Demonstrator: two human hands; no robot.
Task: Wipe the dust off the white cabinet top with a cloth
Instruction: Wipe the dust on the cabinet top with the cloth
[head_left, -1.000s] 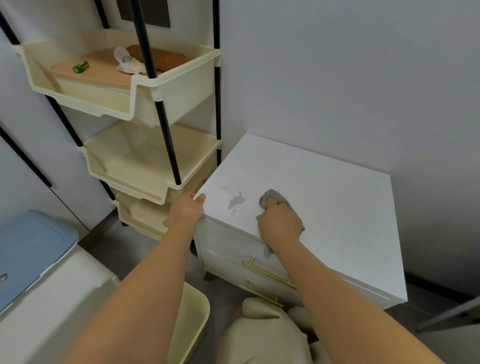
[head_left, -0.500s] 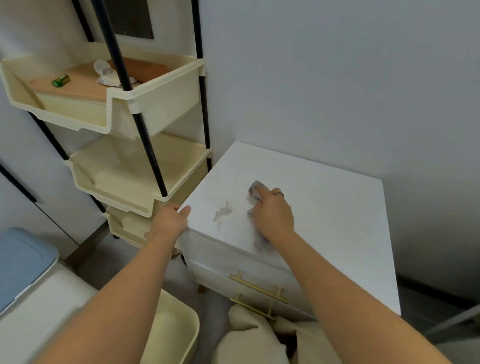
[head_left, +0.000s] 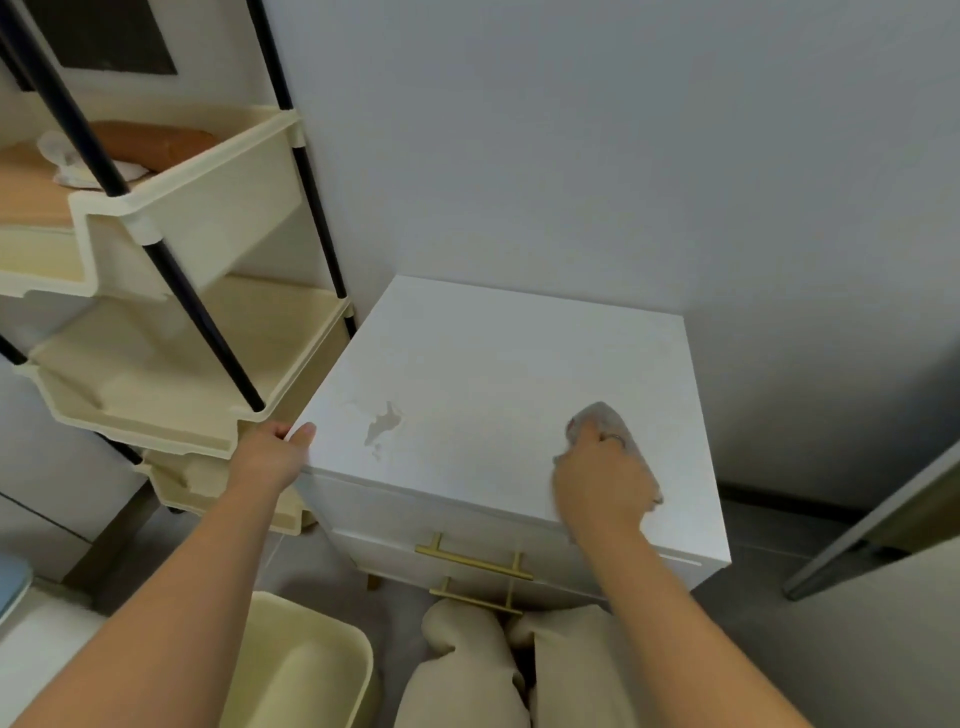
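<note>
The white cabinet stands against the wall, with two gold drawer handles on its front. My right hand holds a grey cloth down on the front right part of the top; most of the cloth is hidden under the hand. My left hand grips the cabinet's front left corner, thumb on top. A greyish smear lies on the top near that corner, apart from the cloth.
A cream tiered rack with black poles stands close on the cabinet's left. A cream bin sits on the floor below my left arm. My knees are in front of the drawers. A door edge is at right.
My right hand has slid the cloth to the right across the top, away from the smear. My left hand stays on the front left corner.
</note>
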